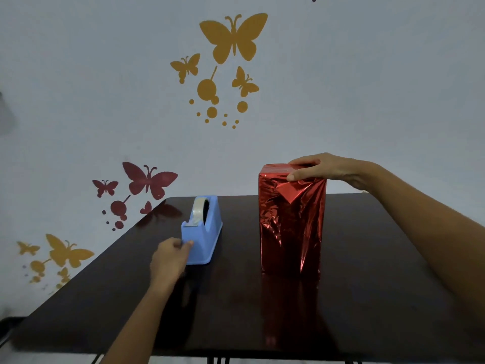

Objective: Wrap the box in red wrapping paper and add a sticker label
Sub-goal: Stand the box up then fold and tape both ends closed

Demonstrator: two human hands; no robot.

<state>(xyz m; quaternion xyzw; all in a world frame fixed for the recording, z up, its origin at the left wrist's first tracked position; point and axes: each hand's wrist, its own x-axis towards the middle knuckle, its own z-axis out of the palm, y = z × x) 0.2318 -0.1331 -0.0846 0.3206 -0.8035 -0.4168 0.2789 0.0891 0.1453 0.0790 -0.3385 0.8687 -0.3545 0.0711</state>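
A tall box wrapped in shiny red paper stands upright on the dark table, right of centre. My right hand grips its top right corner, thumb pressing a folded triangular flap against the front face. A blue tape dispenser with a roll of clear tape sits to the left of the box. My left hand touches the dispenser's near end, thumb and fingertips pinched at its front just below the cutter. Whether tape is between the fingers is too small to tell. No sticker label is in view.
The table's far edge meets a pale wall with yellow butterfly decals and red butterfly decals. The table's left edge runs diagonally toward the near left; its near edge lies at the bottom of the view.
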